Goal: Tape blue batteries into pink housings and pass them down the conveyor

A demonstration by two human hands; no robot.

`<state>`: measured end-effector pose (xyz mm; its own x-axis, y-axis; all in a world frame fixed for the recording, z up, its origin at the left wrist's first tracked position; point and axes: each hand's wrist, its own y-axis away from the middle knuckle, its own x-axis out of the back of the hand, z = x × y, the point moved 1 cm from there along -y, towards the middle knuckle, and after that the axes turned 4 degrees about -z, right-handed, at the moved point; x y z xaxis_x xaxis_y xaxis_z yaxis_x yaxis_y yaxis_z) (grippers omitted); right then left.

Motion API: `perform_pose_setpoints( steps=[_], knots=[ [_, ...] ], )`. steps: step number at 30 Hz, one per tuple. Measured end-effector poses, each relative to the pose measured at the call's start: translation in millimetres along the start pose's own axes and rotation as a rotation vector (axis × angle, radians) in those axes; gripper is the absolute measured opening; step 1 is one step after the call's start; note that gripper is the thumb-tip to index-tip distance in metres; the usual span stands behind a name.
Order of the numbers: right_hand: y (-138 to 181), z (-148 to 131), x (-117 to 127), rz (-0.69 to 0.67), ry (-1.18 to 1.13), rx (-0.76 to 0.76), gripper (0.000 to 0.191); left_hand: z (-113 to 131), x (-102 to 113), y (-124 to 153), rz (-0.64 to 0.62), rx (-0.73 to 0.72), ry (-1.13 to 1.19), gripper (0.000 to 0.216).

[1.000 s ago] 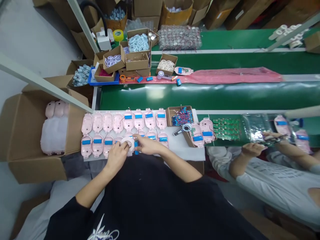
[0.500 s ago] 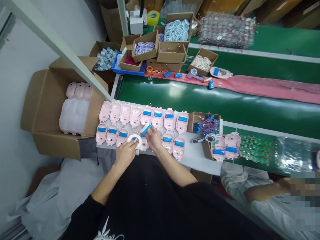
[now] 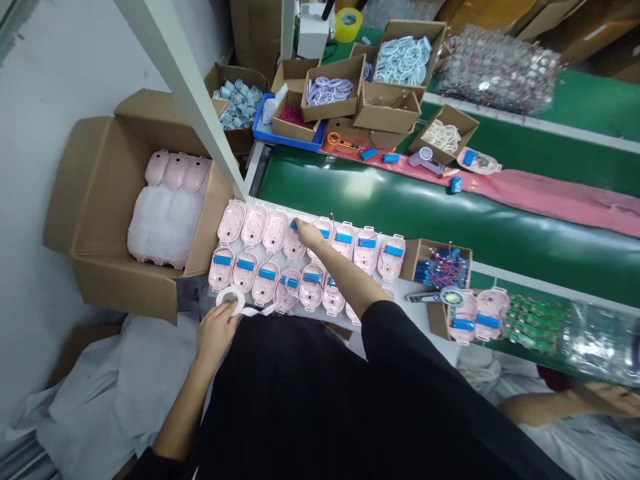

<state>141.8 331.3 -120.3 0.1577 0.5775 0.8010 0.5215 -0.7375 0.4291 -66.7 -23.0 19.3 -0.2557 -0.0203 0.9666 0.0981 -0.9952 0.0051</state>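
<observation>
Two rows of pink plastic shells (image 3: 255,223) lie on a white sheet (image 3: 400,293) at the near edge of the bench; most carry a blue battery (image 3: 245,265). My right hand (image 3: 306,233) reaches to the far row and presses a blue battery into a shell, fingers closed on it. My left hand (image 3: 216,328) sits at the near edge, gripping a white tape roll (image 3: 231,297) with a loose strip trailing right.
A cardboard box (image 3: 100,220) with pink shells and white wrap stands left. A small box of wired blue batteries (image 3: 440,267) sits right, beside green circuit boards (image 3: 530,320). Beyond runs a green conveyor (image 3: 400,207) with several part boxes. Another person's arm (image 3: 550,407) is lower right. A white post (image 3: 190,100) crosses upper left.
My right hand has carried a blue battery from the near row up to the far row. My left hand has drawn back left with the tape roll. The view has swung left.
</observation>
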Motion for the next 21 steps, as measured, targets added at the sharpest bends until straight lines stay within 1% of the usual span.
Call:
perform_pose_setpoints(
  steps=[2,7,10,13,15,17,18,20,21],
  knots=[
    [-2,-3,-5,-0.030,0.091,0.026,0.047,-10,1,1,0.003,0.017,0.015,0.029],
    [6,-4,-22,-0.052,0.148,0.033,0.060,-28,2,-3,-0.006,0.032,0.041,0.030],
    [6,-4,-28,-0.046,0.195,0.035,0.064,-34,1,-9,-0.001,0.032,0.058,0.031],
    [4,-6,-25,-0.050,0.181,0.026,0.065,-33,-1,-17,-0.016,0.014,0.082,0.030],
    [8,-11,-17,-0.046,0.108,0.042,0.064,-28,-1,-24,0.003,-0.012,0.099,0.030],
    [23,-18,-6,0.033,-0.082,0.036,0.058,-21,2,-31,0.059,-0.044,0.109,0.030],
    [35,-21,0,0.100,-0.251,0.019,0.054,-17,4,-35,0.091,-0.061,0.113,0.030],
    [71,-27,9,0.200,-0.733,0.005,0.052,-7,8,-46,0.145,-0.088,0.135,0.032],
    [93,-29,13,0.205,-1.011,0.024,0.056,-1,11,-52,0.164,-0.097,0.149,0.034]
  ],
)
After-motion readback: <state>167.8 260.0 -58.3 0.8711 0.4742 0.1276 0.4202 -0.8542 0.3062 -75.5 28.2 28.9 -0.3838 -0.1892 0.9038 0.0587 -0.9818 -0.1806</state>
